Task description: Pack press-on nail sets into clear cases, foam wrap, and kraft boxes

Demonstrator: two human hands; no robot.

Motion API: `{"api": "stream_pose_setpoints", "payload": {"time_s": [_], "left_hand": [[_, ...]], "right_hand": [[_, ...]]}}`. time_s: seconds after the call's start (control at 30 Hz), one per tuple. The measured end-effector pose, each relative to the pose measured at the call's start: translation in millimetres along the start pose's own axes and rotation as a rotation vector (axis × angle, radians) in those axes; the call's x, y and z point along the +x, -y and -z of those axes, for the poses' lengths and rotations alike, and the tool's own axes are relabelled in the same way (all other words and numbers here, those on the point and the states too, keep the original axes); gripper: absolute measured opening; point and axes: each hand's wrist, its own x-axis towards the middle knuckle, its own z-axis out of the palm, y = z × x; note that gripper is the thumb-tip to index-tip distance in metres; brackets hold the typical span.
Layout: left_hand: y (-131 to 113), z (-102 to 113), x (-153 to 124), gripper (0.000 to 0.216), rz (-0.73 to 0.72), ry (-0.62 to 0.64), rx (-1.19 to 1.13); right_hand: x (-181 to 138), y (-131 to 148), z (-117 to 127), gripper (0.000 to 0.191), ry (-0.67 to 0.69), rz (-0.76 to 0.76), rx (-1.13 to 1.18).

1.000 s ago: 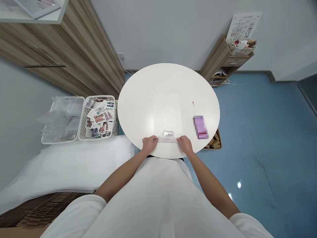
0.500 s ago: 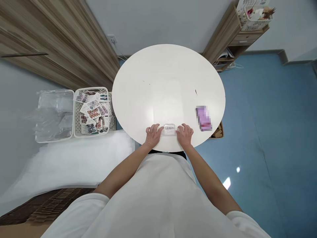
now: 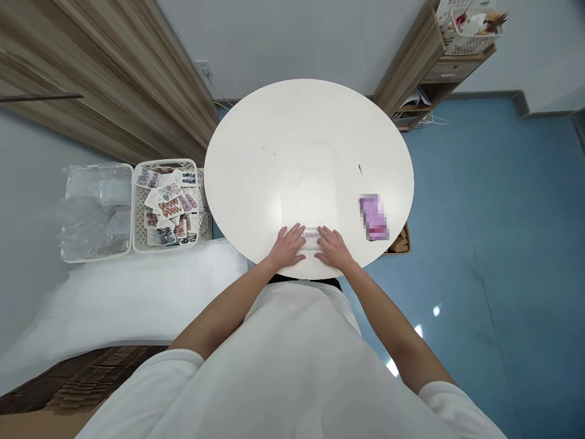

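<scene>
A small clear plastic case (image 3: pixel 311 242) lies flat near the front edge of the white oval table (image 3: pixel 306 122). A row of small pale press-on nails (image 3: pixel 311 234) shows through its upper part. My left hand (image 3: pixel 287 247) rests with spread fingers on the case's left side, thumb apart. On the opposite side my right hand (image 3: pixel 333 247) lies the same way, its fingertips on the case's upper right. The fingers of both hands cover the case's sides.
A pixelated purple item (image 3: pixel 375 217) lies on the table's right. Left of the table, one white basket (image 3: pixel 165 249) holds several cards of press-on nails, and another (image 3: pixel 95 258) holds clear plastic packaging. A box (image 3: pixel 402 241) stands below the right edge; a wooden cabinet (image 3: pixel 450 70) stands behind.
Both hands have come inward from the case's side edges onto its top. Their fingers, curled at the edges before, are now stretched out flat.
</scene>
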Motion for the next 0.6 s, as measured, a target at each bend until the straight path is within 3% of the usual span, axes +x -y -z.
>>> {"api": "stream_pose_setpoints", "payload": {"time_s": [0.23, 0.6], "left_hand": [[-5, -1, 9, 0.029, 0.027, -0.010, -0.033], [-57, -15, -21, 0.032, 0.117, -0.026, -0.154]], "right_hand": [[13, -1, 4, 0.022, 0.052, 0.057, -0.019], [-36, -5, 14, 0.020, 0.107, 0.245, 0.052]]}}
